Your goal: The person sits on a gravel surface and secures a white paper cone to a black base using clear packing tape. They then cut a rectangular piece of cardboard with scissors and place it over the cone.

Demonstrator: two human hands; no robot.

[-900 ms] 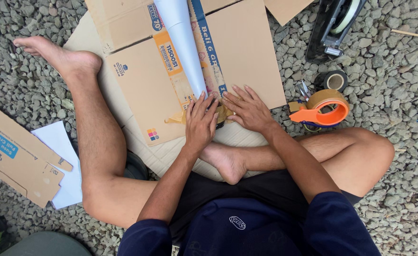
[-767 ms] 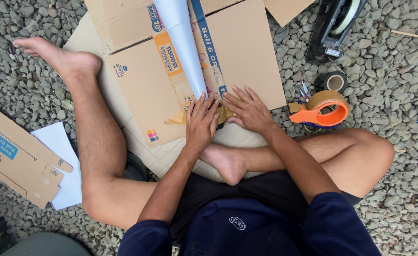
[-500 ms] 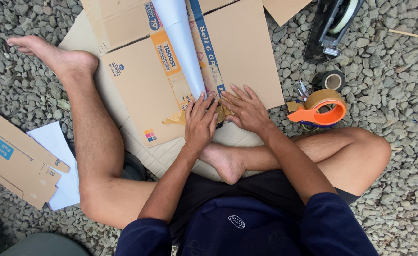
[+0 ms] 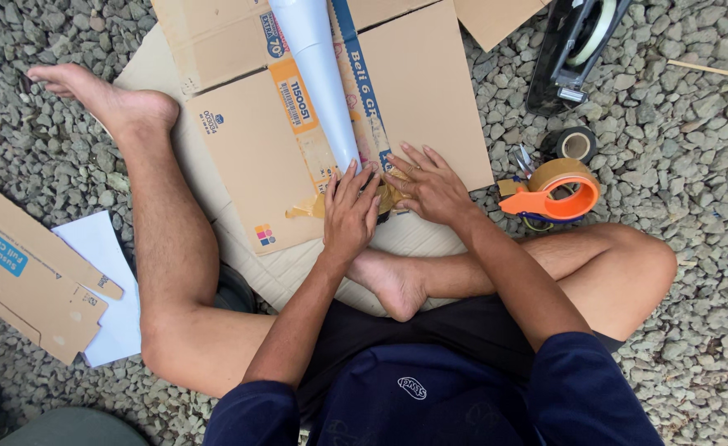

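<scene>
Two hands are pressed flat, fingers spread and gripping nothing: the left hand [image 4: 350, 216] pins the narrow tip of the smooth white paper cone [image 4: 316, 74], the right hand [image 4: 432, 188] pins wrinkled brown tape beside it, both on the flattened cardboard box [image 4: 430, 91]; beyond lies an orange-handled tape dispenser [image 4: 555, 195] on gravel

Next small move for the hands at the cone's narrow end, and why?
Probably press and smooth the brown tape flat. Left hand and right hand both rest at the white paper cone tip on the cardboard, where the tape looks crumpled.
</scene>
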